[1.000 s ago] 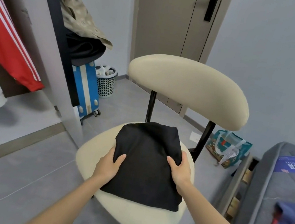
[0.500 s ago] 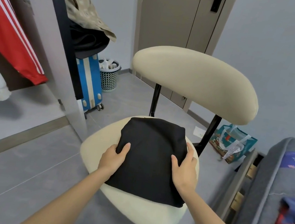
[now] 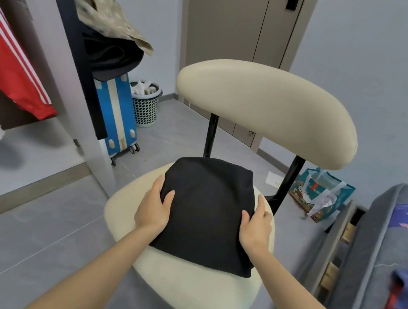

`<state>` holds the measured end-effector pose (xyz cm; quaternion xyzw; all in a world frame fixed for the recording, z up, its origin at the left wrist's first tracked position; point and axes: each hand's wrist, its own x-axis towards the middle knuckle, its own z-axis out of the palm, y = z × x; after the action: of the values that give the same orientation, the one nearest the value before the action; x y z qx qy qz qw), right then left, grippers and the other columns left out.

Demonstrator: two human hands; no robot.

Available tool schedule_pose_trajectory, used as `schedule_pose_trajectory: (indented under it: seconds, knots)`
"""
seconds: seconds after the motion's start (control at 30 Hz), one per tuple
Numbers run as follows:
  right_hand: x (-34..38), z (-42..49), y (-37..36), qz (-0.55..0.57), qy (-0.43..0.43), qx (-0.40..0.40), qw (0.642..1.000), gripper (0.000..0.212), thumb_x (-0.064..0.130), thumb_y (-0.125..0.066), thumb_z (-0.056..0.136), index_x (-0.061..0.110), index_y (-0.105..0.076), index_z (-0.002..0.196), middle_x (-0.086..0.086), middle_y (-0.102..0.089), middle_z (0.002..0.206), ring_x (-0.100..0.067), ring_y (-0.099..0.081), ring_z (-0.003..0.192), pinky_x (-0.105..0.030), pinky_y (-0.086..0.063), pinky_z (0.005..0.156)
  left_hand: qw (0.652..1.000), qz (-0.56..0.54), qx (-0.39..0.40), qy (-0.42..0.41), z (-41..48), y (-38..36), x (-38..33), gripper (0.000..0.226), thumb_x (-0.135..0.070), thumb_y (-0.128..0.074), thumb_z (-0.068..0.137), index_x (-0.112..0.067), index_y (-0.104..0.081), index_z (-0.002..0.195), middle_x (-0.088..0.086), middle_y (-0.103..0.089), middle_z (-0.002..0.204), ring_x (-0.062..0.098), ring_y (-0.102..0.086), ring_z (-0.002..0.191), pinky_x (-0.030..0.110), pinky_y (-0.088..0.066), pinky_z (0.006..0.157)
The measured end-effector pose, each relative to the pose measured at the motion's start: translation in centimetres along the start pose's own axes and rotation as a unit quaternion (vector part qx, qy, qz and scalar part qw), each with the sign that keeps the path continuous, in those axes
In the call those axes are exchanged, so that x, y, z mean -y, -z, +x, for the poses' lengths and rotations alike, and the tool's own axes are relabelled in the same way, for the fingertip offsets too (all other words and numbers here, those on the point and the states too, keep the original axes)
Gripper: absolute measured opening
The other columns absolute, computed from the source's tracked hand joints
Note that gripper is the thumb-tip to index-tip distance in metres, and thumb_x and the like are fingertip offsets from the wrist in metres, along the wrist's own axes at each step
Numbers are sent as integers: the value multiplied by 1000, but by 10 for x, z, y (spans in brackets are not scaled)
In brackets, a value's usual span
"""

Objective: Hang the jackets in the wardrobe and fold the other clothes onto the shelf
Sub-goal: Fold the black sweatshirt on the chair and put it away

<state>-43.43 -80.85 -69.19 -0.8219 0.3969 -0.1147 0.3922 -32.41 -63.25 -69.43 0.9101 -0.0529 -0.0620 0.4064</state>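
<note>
Two-handed, pinching the folded black garment [image 3: 205, 214] at its 9 and 3 o'clock edges: left hand [image 3: 154, 209], right hand [image 3: 256, 229], thumbs on top, fingers lying nearly straight down the sides, likely keeping the fold from springing open. Resting it flat mid-seat on the cream chair [image 3: 188, 292]. Probably readying a lift toward the shelf. Leaving the red striped jacket [image 3: 5, 61] hanging at 9 o'clock and loose clothes [image 3: 407, 304] at 4 o'clock.

chair [image 3: 200, 296]: folded black garment [image 3: 206, 216] lying flat on its cream seat
floor [image 3: 22, 232]: blue suitcase [image 3: 118, 110], mesh basket [image 3: 147, 109], printed bag [image 3: 322, 193]
</note>
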Motion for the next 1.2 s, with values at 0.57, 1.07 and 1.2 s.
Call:
schedule_pose_trajectory:
  seconds: [0.57, 1.07, 1.2]
  knots:
    - [-8, 62, -78, -246, 91, 62, 963, 56, 67, -10, 93, 55, 5, 146, 18, 17, 159, -35, 24, 144, -61, 8, 113, 952, 257, 123, -111, 65, -69, 9, 57, -70, -15, 92, -58, 0, 145, -5, 13, 162, 40, 7, 147, 53, -14, 117]
    - [-20, 23, -48, -125, -37, 34, 991, 64, 77, -23, 87, 61, 3, 143, -14, -36, 136, -35, -41, 116, -47, -36, 98, 988, 61, 142, 1, 30, -35, 25, 70, -75, -36, 85, -56, -5, 146, 13, -41, 134, 30, -50, 118, 40, -39, 102]
    - [-21, 24, -47, -91, -44, 34, 994, 67, 80, -27, 84, 62, -1, 143, -11, -43, 118, -34, -49, 104, -43, -41, 94, 992, 46, 115, -11, 27, -36, 26, 72, -75, -37, 84, -53, -9, 147, 9, -50, 131, 28, -53, 117, 41, -41, 102]
